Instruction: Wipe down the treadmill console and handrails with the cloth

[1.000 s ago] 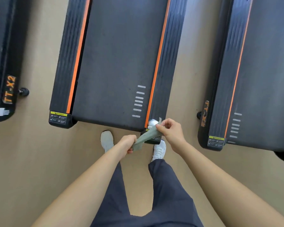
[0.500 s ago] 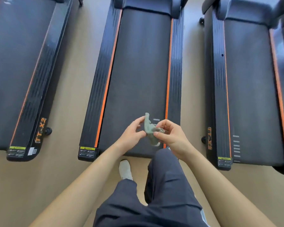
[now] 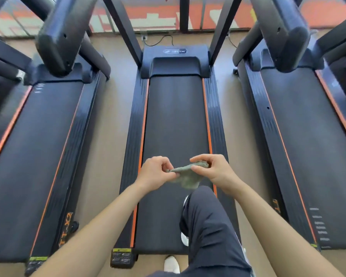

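The cloth is small, grey-green and crumpled. It is stretched between my two hands above the rear half of the running belt, with a loose fold hanging below the taut edge. My left hand pinches one end between thumb and curled fingers. My right hand pinches the bunched opposite end the same way. Both hands are clenched on the cloth, in the air, clear of the belt.

My raised leg in dark trousers is over the belt just below the cloth. One white shoe is on the floor behind the deck.

The middle treadmill has a black belt flanked by orange stripes and ribbed black side rails. A motor cover sits at the far end between two black uprights. A warning label marks the rear left corner.

A left treadmill and a right treadmill of the same type stand parallel, each separated by a strip of tan floor. The far wall is orange and pale. A black cable lies on the floor at its base.
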A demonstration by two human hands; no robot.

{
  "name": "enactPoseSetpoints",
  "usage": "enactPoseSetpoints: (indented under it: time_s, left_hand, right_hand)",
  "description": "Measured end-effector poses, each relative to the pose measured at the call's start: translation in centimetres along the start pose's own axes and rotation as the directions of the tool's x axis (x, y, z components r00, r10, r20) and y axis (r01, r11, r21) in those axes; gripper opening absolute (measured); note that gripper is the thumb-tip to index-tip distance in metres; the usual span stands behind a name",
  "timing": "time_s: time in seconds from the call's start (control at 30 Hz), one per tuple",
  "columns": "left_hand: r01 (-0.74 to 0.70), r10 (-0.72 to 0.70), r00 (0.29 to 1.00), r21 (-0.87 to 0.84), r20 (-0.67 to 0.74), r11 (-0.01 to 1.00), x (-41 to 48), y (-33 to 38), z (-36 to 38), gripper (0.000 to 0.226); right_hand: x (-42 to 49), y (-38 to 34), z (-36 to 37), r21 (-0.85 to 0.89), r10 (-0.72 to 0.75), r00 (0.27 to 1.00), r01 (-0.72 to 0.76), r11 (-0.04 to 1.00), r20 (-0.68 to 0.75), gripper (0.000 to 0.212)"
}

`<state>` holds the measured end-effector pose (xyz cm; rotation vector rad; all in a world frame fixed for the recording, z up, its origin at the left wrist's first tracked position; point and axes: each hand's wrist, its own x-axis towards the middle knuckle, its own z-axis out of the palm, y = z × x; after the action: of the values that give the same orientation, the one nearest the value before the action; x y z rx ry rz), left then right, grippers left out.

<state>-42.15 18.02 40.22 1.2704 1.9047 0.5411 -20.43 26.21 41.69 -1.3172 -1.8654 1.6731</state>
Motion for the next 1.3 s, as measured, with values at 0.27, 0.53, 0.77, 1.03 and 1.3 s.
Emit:
enactPoseSetpoints:
  time_s: [0.27,0.53,0.77,1.03,1.3]
  left_hand:
    - [0.135,-0.126,0.980,-0.051,0.151,0.990,3.4,11.1,-11.2,0.034]
    - [0.171,-0.194,0.980,-0.322,-0.040,0.931,3.4,15.2,-22.0,0.022]
    - [0.144,-0.231,0.927,-0.286,-0.297,0.947,7.7,11.3,-31.6,0.026]
    - [0.142,-0.323,0.746,-0.335,-0.583,0.932,12.8,3.8,-41.7,0.021]
    - [0.211,-0.434,0.577,-0.387,-0.692,0.898,16.8,-1.6,-46.4,0.023]
  right_hand:
    - [7.7,-11.9,-8.4,-0.247,0.101,0.981,-0.057,0.967,0.166,0.032]
    - [13.3,-24.4,-7.6,-0.099,-0.018,0.994,0.029,0.995,0.106,0.010]
    - [22.1,-30.1,-0.3,-0.092,-0.009,0.998,0.015,0.996,0.070,0.013]
    - [32.3,-37.0,9.2,-0.079,-0.009,0.996,0.016,0.997,0.084,0.015]
    - [38.8,-40.3,15.3,-0.121,-0.027,0.979,0.052,0.991,0.202,0.046]
